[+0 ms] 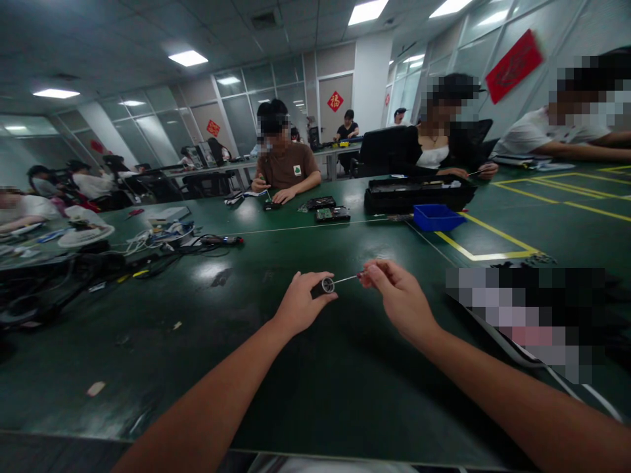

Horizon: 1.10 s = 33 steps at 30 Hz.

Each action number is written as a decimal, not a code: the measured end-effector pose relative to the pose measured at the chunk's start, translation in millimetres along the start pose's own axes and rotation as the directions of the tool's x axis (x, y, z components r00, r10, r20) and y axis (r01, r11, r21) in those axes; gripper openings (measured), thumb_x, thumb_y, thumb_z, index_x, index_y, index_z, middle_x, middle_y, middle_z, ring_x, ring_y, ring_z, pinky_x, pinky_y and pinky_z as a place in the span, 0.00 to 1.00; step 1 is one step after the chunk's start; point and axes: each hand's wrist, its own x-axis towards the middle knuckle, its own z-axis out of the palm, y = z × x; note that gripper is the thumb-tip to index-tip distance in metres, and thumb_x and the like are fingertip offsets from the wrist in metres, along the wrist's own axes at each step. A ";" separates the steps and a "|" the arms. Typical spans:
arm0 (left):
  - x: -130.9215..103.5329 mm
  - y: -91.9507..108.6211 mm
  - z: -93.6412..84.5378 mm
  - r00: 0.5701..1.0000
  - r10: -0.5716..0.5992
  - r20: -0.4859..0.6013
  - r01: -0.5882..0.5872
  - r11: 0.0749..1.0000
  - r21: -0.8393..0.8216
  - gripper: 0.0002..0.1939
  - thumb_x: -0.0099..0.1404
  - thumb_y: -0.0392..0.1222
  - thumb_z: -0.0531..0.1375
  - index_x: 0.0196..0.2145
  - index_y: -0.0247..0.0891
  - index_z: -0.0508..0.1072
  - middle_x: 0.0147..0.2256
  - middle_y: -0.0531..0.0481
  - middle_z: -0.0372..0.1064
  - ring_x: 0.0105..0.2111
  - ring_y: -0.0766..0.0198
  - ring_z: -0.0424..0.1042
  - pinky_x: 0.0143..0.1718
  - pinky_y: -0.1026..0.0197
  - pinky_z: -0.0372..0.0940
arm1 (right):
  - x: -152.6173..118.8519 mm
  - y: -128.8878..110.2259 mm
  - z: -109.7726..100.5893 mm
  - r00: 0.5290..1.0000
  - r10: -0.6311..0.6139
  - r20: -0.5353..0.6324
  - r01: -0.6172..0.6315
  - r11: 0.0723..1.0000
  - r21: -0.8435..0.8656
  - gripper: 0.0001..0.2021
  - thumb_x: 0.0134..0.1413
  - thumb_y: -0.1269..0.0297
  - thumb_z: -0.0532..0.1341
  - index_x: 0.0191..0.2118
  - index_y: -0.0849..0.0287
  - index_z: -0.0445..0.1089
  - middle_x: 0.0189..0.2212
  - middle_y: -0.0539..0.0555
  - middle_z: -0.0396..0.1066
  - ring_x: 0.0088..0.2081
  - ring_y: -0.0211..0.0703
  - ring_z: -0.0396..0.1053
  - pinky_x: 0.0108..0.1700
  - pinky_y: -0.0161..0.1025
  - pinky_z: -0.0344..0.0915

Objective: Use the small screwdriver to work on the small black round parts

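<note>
Between the thumb and fingers of my left hand (303, 305) is a small round part (328, 286) with a pale rim and a dark, spoked-looking inside; its exact kind is too small to tell. My right hand (394, 289) is closed on the dark reddish handle of a screwdriver (348, 278). The thin metal shaft points left, and its tip meets the face of the round part. Both hands are held above the green tabletop (276, 407), near the middle of the view.
Ahead lie opened hard drives (332, 214), a blue bin (438, 217) and a long black tray (419, 194). Tangled cables (172, 243) spread on the left. A partly blurred dark object (532, 315) lies right of my right arm. Several people sit around the table.
</note>
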 end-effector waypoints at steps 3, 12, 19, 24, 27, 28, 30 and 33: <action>1.9 -1.6 -2.1 0.998 0.050 -0.033 -0.049 0.999 0.016 0.19 0.65 0.44 0.65 0.53 0.48 0.71 0.51 0.49 0.72 0.53 0.55 0.68 0.67 0.37 0.43 | 8.5 7.9 -1.6 0.984 0.175 0.012 -0.173 0.955 0.243 0.14 0.56 0.48 0.61 0.33 0.55 0.69 0.27 0.52 0.70 0.30 0.46 0.71 0.39 0.49 0.72; 3.7 -5.0 -0.7 0.999 -0.016 0.037 0.014 0.999 0.048 0.17 0.65 0.44 0.64 0.52 0.48 0.71 0.47 0.51 0.72 0.51 0.55 0.68 0.66 0.34 0.45 | 5.1 13.4 2.2 0.989 0.126 -0.079 -0.113 0.981 0.156 0.14 0.56 0.50 0.63 0.36 0.56 0.71 0.31 0.52 0.72 0.33 0.43 0.70 0.39 0.43 0.70; 5.8 -3.8 -4.8 0.996 -0.087 -0.017 0.087 0.996 -0.029 0.15 0.65 0.39 0.63 0.49 0.41 0.71 0.48 0.48 0.70 0.48 0.58 0.69 0.53 0.54 0.65 | 6.7 3.2 -4.2 0.991 0.058 -0.121 -0.041 0.989 0.142 0.13 0.58 0.52 0.63 0.41 0.56 0.72 0.32 0.51 0.71 0.32 0.40 0.68 0.37 0.40 0.68; 11.9 -3.0 -14.2 0.989 -0.149 -0.021 0.148 0.988 -0.036 0.14 0.69 0.38 0.56 0.52 0.40 0.67 0.48 0.47 0.69 0.48 0.59 0.69 0.53 0.56 0.63 | 5.7 2.1 -7.0 0.989 0.021 -0.145 -0.007 0.995 0.097 0.12 0.57 0.54 0.64 0.41 0.56 0.73 0.33 0.51 0.73 0.34 0.41 0.70 0.38 0.41 0.68; 16.6 0.5 -18.7 0.984 -0.161 0.074 0.156 0.986 0.060 0.10 0.67 0.44 0.59 0.45 0.40 0.70 0.41 0.49 0.71 0.41 0.60 0.71 0.43 0.58 0.65 | 5.1 1.2 -6.8 0.990 -0.014 -0.142 0.024 0.998 0.064 0.12 0.58 0.53 0.64 0.40 0.56 0.73 0.33 0.51 0.73 0.34 0.41 0.70 0.38 0.41 0.68; 18.3 1.3 -18.7 0.980 -0.153 0.128 0.139 0.984 0.109 0.10 0.67 0.47 0.60 0.43 0.40 0.71 0.40 0.50 0.72 0.39 0.60 0.71 0.39 0.58 0.64 | 4.9 0.6 -6.6 0.990 -0.022 -0.137 0.030 0.998 0.055 0.12 0.58 0.53 0.64 0.40 0.56 0.73 0.33 0.51 0.73 0.34 0.41 0.70 0.38 0.41 0.68; 21.8 1.2 -16.0 0.964 -0.132 0.230 0.079 0.971 0.224 0.11 0.67 0.51 0.59 0.42 0.42 0.72 0.38 0.50 0.72 0.37 0.59 0.71 0.35 0.59 0.63 | 4.6 -0.5 -6.2 0.992 -0.030 -0.122 0.035 0.998 0.044 0.12 0.58 0.53 0.64 0.40 0.56 0.73 0.32 0.52 0.74 0.34 0.42 0.71 0.39 0.42 0.68; 28.0 -3.5 -6.5 0.950 -0.082 0.300 -0.046 0.917 0.396 0.14 0.68 0.51 0.57 0.48 0.44 0.72 0.40 0.48 0.73 0.39 0.56 0.72 0.36 0.58 0.64 | 4.2 -0.4 -6.2 0.994 -0.033 -0.108 0.038 0.998 0.040 0.12 0.58 0.53 0.64 0.39 0.56 0.72 0.32 0.52 0.74 0.34 0.42 0.71 0.38 0.42 0.69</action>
